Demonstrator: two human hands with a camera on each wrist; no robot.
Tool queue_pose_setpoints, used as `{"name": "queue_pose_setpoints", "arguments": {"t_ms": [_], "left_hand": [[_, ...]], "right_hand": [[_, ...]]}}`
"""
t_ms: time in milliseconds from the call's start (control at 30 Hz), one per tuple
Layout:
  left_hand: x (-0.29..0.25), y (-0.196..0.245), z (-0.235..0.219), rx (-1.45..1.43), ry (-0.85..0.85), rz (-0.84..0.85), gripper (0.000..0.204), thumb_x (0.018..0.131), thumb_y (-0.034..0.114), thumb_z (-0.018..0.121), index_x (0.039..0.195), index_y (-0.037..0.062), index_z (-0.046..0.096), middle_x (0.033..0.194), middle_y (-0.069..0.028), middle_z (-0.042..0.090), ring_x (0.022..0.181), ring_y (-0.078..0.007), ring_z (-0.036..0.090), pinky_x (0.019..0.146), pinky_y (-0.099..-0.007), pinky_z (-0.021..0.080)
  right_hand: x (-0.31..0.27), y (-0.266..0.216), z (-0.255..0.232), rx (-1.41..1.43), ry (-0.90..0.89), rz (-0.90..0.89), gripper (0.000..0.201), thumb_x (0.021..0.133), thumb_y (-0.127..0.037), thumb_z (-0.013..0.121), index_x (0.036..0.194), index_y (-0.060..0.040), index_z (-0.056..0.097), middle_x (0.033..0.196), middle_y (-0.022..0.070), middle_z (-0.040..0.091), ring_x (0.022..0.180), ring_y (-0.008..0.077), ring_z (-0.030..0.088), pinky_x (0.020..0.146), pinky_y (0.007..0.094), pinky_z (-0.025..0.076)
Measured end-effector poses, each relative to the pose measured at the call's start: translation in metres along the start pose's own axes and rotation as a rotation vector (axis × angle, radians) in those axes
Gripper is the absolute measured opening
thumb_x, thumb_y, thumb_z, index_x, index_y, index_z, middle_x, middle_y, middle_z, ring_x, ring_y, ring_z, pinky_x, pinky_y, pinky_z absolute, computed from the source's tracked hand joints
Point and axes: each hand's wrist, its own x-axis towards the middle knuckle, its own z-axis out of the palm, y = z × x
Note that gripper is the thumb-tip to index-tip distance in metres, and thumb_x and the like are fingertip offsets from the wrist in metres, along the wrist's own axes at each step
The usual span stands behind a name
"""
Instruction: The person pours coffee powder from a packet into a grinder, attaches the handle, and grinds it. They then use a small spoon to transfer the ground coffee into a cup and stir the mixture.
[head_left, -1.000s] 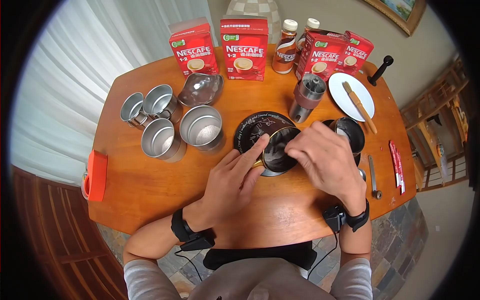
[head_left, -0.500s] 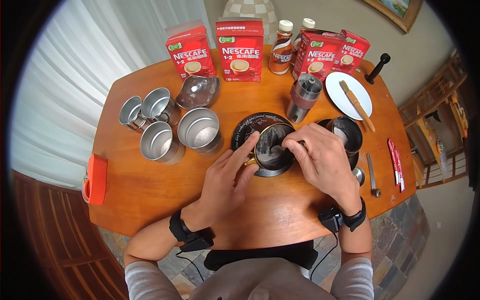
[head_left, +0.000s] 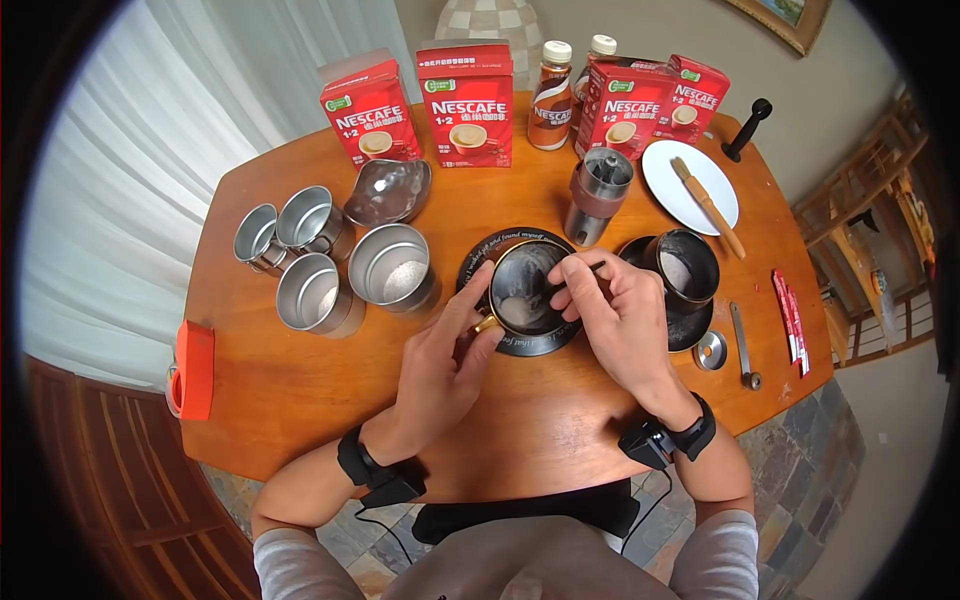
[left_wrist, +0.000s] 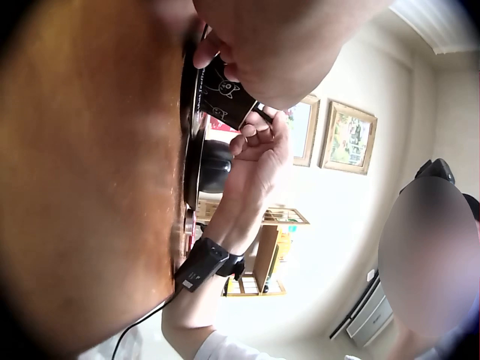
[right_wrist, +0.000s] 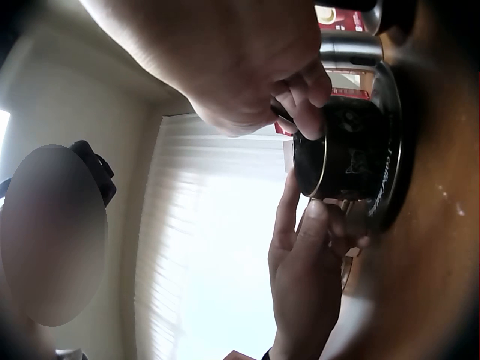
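A black cup (head_left: 525,262) with a gold rim and gold handle stands on a black saucer (head_left: 478,262) with white lettering; pale powder shows inside. My left hand (head_left: 442,362) steadies it from the left, index finger along its side and thumb by the handle. Over the cup's right side, my right hand (head_left: 622,325) pinches a slim black spoon-like utensil (head_left: 597,267) between thumb and fingers. Its lower end is inside the cup. In the right wrist view, the cup (right_wrist: 352,150) stands upright with the left hand (right_wrist: 304,285) at its rim.
A second black cup (head_left: 703,285) with pale powder sits right, near a small metal disc (head_left: 710,350) and a measuring spoon (head_left: 743,345). Several steel cups (head_left: 390,262) stand left. A grinder (head_left: 597,195), a plate with a brush (head_left: 710,210) and red Nescafe boxes (head_left: 467,115) are behind.
My right hand has turned, bringing its thumb and the black utensil into view and uncovering more of the cup's inside. The left hand stays at the cup. The head view has shifted slightly.
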Motion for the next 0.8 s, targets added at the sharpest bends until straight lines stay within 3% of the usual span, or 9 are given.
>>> {"name": "queue_pose_setpoints", "arguments": {"t_ms": [200, 400, 500, 800], "left_hand": [[-0.001, 0.001, 0.001, 0.0, -0.013, 0.012, 0.07, 0.094, -0.001, 0.072, 0.158, 0.0064, 0.046, 0.083, -0.0079, 0.059, 0.066, -0.0167, 0.053, 0.061, -0.0304, 0.048], [-0.002, 0.002, 0.002, 0.029, -0.026, 0.026, 0.07, 0.093, -0.001, 0.073, 0.157, 0.0057, 0.048, 0.083, -0.0101, 0.06, 0.064, -0.0198, 0.055, 0.06, -0.0331, 0.048], [-0.001, 0.001, 0.002, 0.039, -0.027, 0.079, 0.063, 0.099, -0.002, 0.068, 0.158, 0.0022, 0.045, 0.079, -0.0007, 0.054, 0.067, -0.0069, 0.046, 0.061, -0.0229, 0.041], [-0.001, -0.012, 0.0, -0.151, -0.065, -0.088, 0.063, 0.104, 0.0, 0.063, 0.161, 0.0, 0.036, 0.085, -0.0008, 0.06, 0.075, -0.0062, 0.057, 0.071, -0.0224, 0.049]], "right_hand": [[0.002, 0.004, 0.006, 0.188, 0.018, 0.104, 0.03, 0.108, -0.021, 0.06, 0.099, 0.0032, 0.074, 0.076, 0.0075, 0.074, 0.065, 0.0094, 0.069, 0.056, 0.0248, 0.052], [0.007, 0.003, 0.003, 0.36, 0.018, 0.222, 0.033, 0.111, -0.026, 0.057, 0.105, 0.0034, 0.072, 0.083, 0.011, 0.076, 0.068, 0.0116, 0.073, 0.05, 0.0218, 0.05], [0.01, 0.01, 0.001, 0.442, 0.049, 0.22, 0.034, 0.111, -0.026, 0.056, 0.107, 0.005, 0.071, 0.085, 0.0144, 0.077, 0.068, 0.0151, 0.075, 0.05, 0.0226, 0.052], [0.018, 0.009, -0.012, 0.506, 0.14, 0.224, 0.035, 0.109, -0.027, 0.058, 0.107, 0.0061, 0.069, 0.084, 0.0195, 0.076, 0.066, 0.0196, 0.075, 0.049, 0.026, 0.056]]}}
